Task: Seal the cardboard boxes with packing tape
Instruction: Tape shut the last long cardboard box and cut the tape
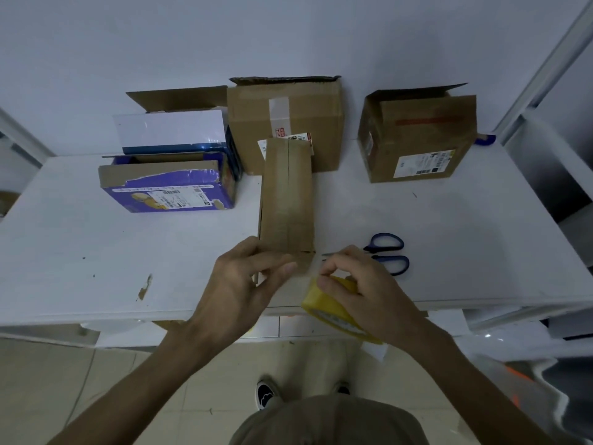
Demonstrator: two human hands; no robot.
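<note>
White table point(96, 252): work is at the near edge, centre.

Long narrow cardboard box point(287, 200) lies lengthwise, its near end at the table edge. The top flaps are closed and the seam runs down the middle. A glossy strip seems to cover the seam, but I cannot tell how far it reaches.

Left hand point(244, 277): fingers nearly straight, laid across the box's near end and pressing it; nothing is gripped.

Right hand point(359, 284): fingers curled round the yellow tape roll point(324, 303), held just off the box's near right corner.

Judgement: the step is carrying tape over the near end.
- Keep the left fingers flat on the stuck part.
- Pull the roll down taut in line with the seam.
- Rub outward to clear bubbles before cutting.

Containers, all at the far side:
- Middle brown box point(308, 123): top flap up, interior hidden.
- Right brown box point(417, 139): flap raised, interior hidden.
- Left purple box point(167, 191): open. A white-topped carton point(170, 130) stands in or just behind it; I cannot tell which.

Blue-handled scissors point(388, 252) lie just right of the right hand, within reach for the cut.
</note>
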